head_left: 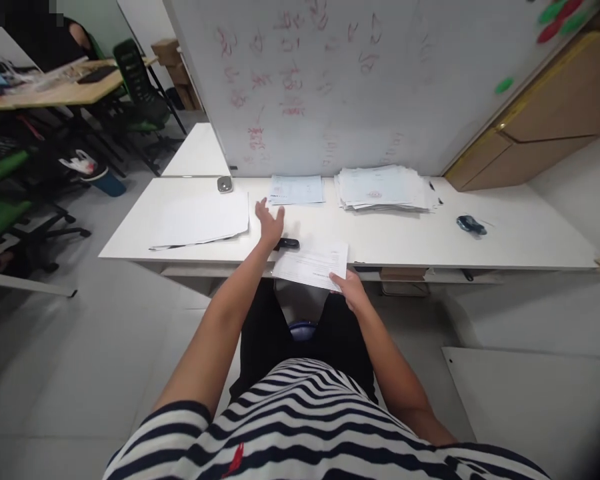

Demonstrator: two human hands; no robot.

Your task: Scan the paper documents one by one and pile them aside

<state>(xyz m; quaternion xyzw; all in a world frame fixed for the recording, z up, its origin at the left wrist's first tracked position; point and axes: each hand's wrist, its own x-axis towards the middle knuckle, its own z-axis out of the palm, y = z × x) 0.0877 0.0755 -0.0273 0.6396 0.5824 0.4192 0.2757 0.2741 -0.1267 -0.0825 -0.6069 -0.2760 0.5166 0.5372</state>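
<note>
My right hand (350, 288) grips the lower right corner of a printed sheet of paper (310, 265), thumb on top. The sheet overhangs the front edge of the white desk (410, 241). Over the desk, my left hand (270, 222) has its fingers spread and holds nothing. Between that hand and the sheet lies a black stapler-like object (289, 244), partly covered. Just beyond my left fingers is a small batch of bluish printed papers (298, 189). To the left rests a stack of white paper (205, 219).
A thick pile of bluish papers (380, 188) lies at the back right. Farther right is a dark blue object (471, 225). A small square grey item (225, 184) sits near the whiteboard (320, 87). Cardboard (545, 113) leans at the right. A person (77, 37) sits at another desk.
</note>
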